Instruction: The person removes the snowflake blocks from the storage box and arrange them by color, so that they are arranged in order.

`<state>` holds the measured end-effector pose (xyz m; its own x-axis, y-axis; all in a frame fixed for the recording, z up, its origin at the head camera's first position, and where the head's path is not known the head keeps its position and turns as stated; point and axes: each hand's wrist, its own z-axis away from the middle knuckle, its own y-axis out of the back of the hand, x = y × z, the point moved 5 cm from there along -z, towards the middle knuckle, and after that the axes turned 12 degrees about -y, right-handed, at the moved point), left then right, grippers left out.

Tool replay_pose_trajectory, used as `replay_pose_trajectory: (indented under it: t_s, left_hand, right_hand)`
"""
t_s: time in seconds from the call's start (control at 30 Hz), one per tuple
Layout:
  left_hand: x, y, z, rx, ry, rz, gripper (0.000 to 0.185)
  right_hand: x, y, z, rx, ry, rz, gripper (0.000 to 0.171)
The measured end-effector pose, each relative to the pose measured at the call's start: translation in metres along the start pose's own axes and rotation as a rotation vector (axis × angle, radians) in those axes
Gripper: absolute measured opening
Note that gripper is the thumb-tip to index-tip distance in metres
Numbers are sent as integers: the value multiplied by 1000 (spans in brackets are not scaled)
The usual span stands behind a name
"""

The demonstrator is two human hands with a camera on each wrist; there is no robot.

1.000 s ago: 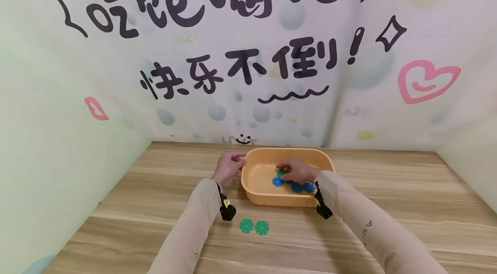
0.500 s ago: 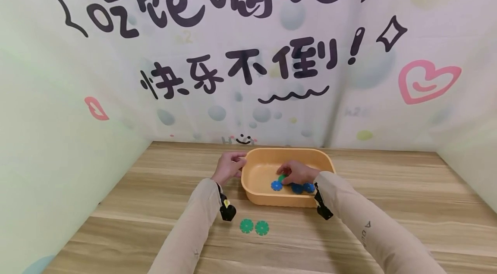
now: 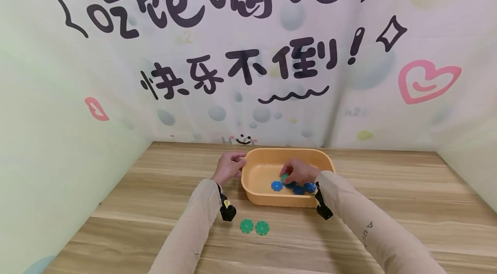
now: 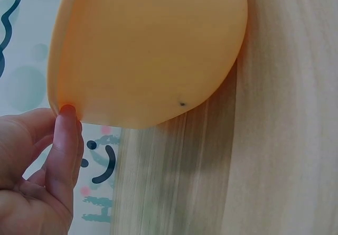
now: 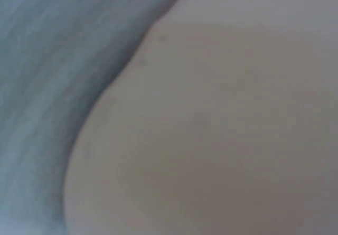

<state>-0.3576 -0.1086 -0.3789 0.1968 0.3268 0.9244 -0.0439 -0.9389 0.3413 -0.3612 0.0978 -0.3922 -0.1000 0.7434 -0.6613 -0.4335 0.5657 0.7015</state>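
Note:
An orange plastic tub (image 3: pixel 287 199) sits on the wooden table. My left hand (image 3: pixel 230 166) pinches its left rim; in the left wrist view a fingertip (image 4: pixel 66 113) touches the tub's edge (image 4: pixel 58 95). My right hand (image 3: pixel 300 172) is inside the tub and pinches a green flower-shaped disc (image 3: pixel 284 177). Blue flower discs lie on the tub floor: one (image 3: pixel 276 185) is left of the hand and others (image 3: pixel 309 187) sit under it. The right wrist view is a blur.
Two green flower discs (image 3: pixel 246 225) (image 3: pixel 262 228) lie on the table in front of the tub, between my forearms. A printed backdrop (image 3: pixel 248 49) closes the far side, and pale walls flank the table.
The right hand has drawn slightly right inside the tub, carrying the green disc. The left hand stays on the rim.

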Motion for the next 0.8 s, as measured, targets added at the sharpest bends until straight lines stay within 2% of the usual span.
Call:
replay_pose_trajectory:
  t_s: [0.23,0.5,0.7,0.8]
  left_hand:
    - [0,0,1,8,-3,-9,29]
    - [1,-1,0,5,-3,-10,29]
    - [1,-1,0,4,-12,-6,29]
    - [2,-1,1,10,-7,-13,29]
  right_hand:
    - [1,5,5,-15,7,-48,6]
    - [-2,17,18,26,27,-100,8]
    - [1,19,28,-4,103,-200,10]
    - [1,19,36,6,145,-200,10]
